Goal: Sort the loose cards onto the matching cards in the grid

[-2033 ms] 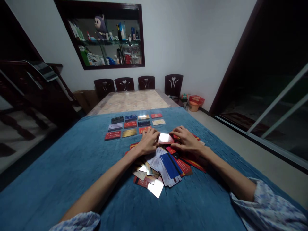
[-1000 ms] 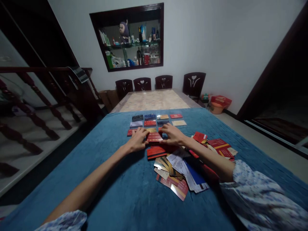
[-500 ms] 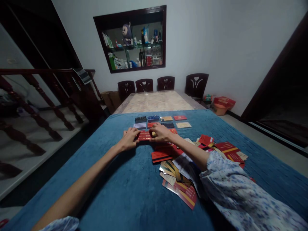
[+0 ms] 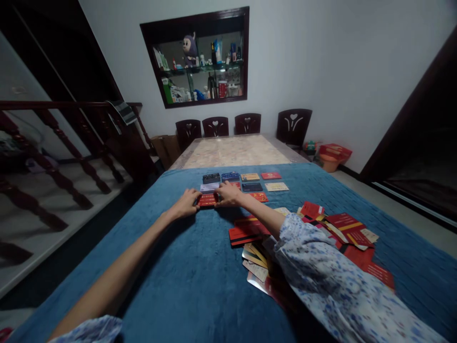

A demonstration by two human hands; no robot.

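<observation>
My left hand grips the left edge of a red card with its fingers closed. The card's right edge is between the fingers of my right hand. It lies low at the blue cloth, just below a pale lavender card stack; whether more cards are under it I cannot tell. Another red card is partly behind my right hand. To the right of that hand lies a red and gold card. A loose heap of red cards spreads under and beside my right forearm, which hides part of it.
Behind my hands stand a black card stack, a blue stack, a yellowish stack and a red card. Nearer are a dark blue stack and a cream card. Chairs line the table's far end.
Both hands have shifted left with the red card, which now sits below the lavender stack. The right hand has uncovered more of the red and gold card.
</observation>
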